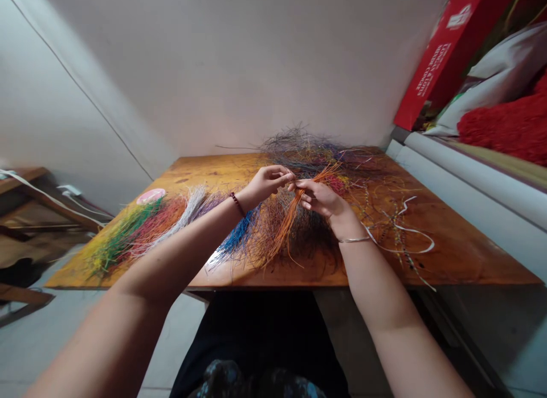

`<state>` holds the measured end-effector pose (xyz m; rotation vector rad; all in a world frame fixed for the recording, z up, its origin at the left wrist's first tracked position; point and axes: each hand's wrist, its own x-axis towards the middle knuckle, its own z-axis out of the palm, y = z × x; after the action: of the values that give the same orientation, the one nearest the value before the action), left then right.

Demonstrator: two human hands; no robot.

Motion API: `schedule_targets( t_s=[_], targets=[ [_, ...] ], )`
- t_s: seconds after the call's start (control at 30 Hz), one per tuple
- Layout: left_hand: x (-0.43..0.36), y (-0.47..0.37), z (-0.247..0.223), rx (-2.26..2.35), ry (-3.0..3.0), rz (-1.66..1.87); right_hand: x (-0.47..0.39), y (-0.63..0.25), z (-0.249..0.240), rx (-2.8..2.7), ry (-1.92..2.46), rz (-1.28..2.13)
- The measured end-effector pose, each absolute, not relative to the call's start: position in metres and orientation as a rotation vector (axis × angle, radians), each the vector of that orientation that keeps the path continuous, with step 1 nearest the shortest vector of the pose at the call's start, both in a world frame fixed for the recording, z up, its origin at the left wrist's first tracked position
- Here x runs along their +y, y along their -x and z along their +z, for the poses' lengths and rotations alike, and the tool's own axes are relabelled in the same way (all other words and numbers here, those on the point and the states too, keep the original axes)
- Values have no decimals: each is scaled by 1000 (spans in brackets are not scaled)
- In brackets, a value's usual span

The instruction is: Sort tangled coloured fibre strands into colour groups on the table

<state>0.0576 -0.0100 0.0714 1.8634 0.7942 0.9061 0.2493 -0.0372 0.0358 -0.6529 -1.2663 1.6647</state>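
My right hand [320,197] is closed around a bundle of thin orange strands [285,230], whose ends fan out above and below the fingers. Close beside it, my left hand [270,182] has its thumb and fingertips pinched together near the bundle; what sits between them is too small to make out. Under and around the hands lie brown and dark strands [260,232] and blue strands [239,237]. Farther left are white strands [188,212], red strands [160,227] and green strands [128,238], laid out in a row.
A tangled heap of dark strands [299,144] lies at the back of the wooden table [453,238]. A pink round item [150,196] sits at the left. White cord [423,235] curls on the right. A red box [440,61] stands beyond the right edge.
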Motion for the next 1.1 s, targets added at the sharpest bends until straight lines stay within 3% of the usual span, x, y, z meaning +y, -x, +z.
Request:
schedule_targets(
  t_s=[0.5, 0.67, 0.93, 1.1],
  targets=[
    [-26, 4, 120, 1121, -1590, 1393, -34, -251, 36, -1134, 760, 1682],
    [-37, 24, 116, 1144, -1620, 1112, -35, -263, 38, -1217, 732, 1673],
    [-36, 31, 46, 1265, -1583, 604, -41, -281, 46, -1421, 672, 1706],
    [-38, 27, 21, 1302, -1610, 488, -41, -281, 45, -1459, 645, 1706]
  ],
)
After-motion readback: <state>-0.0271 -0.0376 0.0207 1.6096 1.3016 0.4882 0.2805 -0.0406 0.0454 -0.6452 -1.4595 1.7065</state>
